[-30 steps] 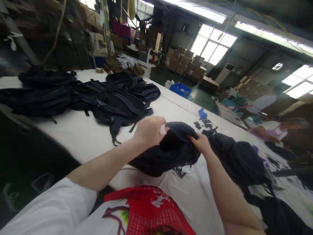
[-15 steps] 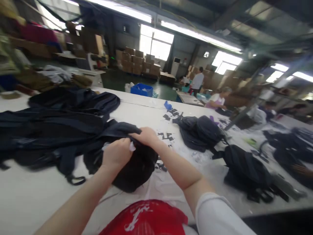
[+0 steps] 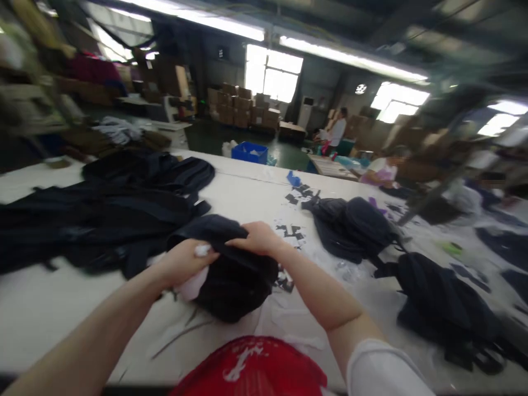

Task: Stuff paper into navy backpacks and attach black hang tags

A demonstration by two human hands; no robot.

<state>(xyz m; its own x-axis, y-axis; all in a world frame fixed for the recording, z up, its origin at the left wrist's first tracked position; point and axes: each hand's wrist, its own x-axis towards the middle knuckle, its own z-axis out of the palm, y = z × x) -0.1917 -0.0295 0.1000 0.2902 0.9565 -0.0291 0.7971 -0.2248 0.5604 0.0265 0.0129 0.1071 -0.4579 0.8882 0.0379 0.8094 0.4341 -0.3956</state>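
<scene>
Dark bag (image 3: 237, 283), its underside hidden

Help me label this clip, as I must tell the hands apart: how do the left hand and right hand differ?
The left hand shows something small and white at its thumb; the right hand shows none. The left hand sits lower in the picture than the right hand. Behind the right hand a white sleeve shows; behind the left hand, only bare arm. Both touch the dark bag.

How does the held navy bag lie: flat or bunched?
Bunched: the navy bag bulges in a mound below the left hand and right hand.
</scene>
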